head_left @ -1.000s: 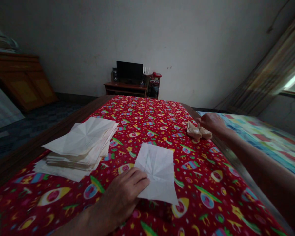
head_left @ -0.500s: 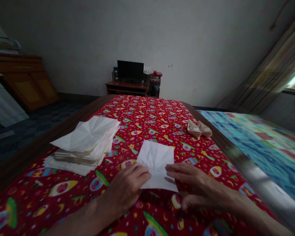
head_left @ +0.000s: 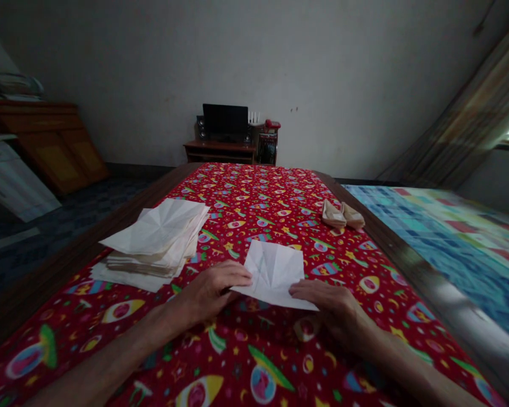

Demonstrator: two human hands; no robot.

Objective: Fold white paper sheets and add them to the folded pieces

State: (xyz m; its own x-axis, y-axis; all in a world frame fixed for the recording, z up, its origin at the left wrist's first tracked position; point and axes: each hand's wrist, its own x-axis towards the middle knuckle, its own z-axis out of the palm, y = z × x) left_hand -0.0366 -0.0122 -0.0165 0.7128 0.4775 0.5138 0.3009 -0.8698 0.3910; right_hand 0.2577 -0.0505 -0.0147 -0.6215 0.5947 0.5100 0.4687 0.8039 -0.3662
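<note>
Prog., as far as visible: the white sheet (head_left: 276, 265) is showing creases fanning from its mid., so creasing is looking done there, but it is lying mostly open, w/ no finished shape standing up yet. Two folded paper pcs (head_left: 333, 216) are sitting well to the R of the paper stack (head_left: 159, 229), looking complete. The stack's top sheet is also showing creases but lying unfolded; shaping is seemingly left for it & the white sheet.

Pos.: the white sheet is resting R of the stack & a bit nearer the person, on the red cloth (head_left: 258, 195), btwn both hands' fingers. L hand (head_left: 212, 285) is curving its fingers over the L edge; R hand (head_left: 333, 302) is laying bent fingers on the R side, nr the close corner. Thumbs are mostly hiding, so can't tell if either hand is pinching.
</note>
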